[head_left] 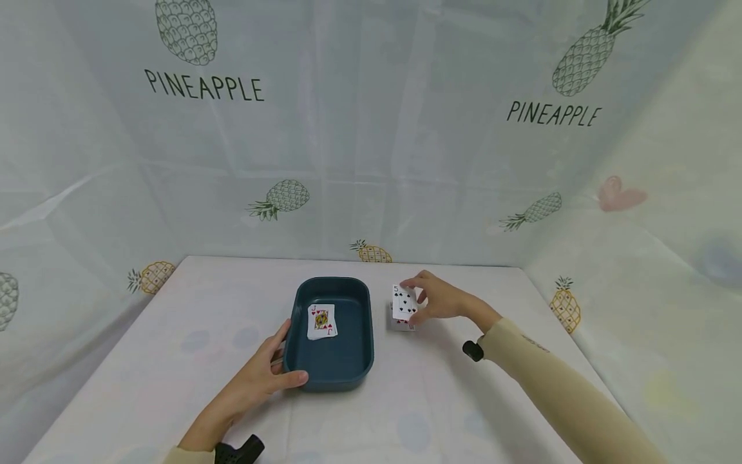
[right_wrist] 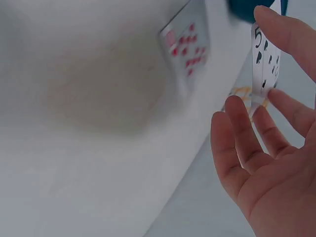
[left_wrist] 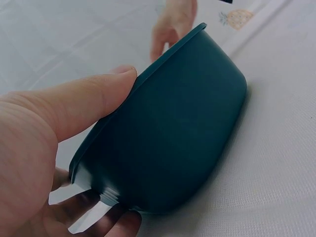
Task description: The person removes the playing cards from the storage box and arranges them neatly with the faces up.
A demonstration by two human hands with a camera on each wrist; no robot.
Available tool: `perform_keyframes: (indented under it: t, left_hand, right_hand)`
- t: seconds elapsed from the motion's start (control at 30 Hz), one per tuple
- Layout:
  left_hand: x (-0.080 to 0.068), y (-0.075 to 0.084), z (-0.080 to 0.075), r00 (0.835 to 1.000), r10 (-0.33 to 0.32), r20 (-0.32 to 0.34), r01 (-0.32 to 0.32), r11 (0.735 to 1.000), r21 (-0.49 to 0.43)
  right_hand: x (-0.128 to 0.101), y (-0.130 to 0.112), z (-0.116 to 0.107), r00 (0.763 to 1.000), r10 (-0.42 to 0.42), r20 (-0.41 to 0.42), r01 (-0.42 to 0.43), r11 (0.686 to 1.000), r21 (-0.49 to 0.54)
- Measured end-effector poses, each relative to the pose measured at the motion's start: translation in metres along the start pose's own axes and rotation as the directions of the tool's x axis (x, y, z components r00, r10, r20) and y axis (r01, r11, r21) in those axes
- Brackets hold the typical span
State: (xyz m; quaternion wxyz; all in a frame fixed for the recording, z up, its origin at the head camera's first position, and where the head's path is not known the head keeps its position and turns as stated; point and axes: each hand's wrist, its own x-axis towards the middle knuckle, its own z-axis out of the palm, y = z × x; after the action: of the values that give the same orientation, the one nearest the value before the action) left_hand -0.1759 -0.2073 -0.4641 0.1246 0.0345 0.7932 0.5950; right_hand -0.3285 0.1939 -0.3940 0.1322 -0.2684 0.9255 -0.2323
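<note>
My left hand (head_left: 253, 376) grips the left side of a dark teal rectangular tray (head_left: 333, 375), its thumb on the rim and its fingers along the outer wall. Inside the tray a small pile of playing cards lies face up, a jack of hearts (head_left: 321, 320) on top. To the right of the tray, my right hand (head_left: 444, 299) pinches a five of spades (head_left: 404, 301) between thumb and index finger. That card is raised over a deck of cards (head_left: 399, 326), whose top card (right_wrist: 190, 47) has red pips. Its other fingers are spread in the right wrist view.
A white cloth (head_left: 243, 309) with pale dots covers the table. Behind it hangs a curtain (head_left: 371, 142) printed with pineapples, and more of it runs down both sides. Black wrist devices show at the left wrist (head_left: 237, 451) and the right wrist (head_left: 473, 350).
</note>
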Motion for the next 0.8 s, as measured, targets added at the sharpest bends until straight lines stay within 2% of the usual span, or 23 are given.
perform_keyframes:
  t: [0.33,0.57,0.8]
  left_hand:
    - [-0.001,0.000,-0.001,1.000,-0.004,0.006,0.004,1.000,-0.024]
    - [-0.001,-0.001,-0.002,1.000,0.002,0.010,-0.002,0.999,-0.038]
    - [-0.001,-0.002,-0.002,1.000,0.010,0.016,-0.009,0.999,-0.050]
  right_hand:
    - [-0.008,0.039,0.001,0.995,0.087,0.044,-0.084,0.995,-0.061]
    - [-0.007,0.046,0.003,0.992,0.107,0.065,-0.102,0.992,-0.067]
    - [-0.003,0.049,0.006,0.982,0.164,0.095,-0.152,0.981,-0.120]
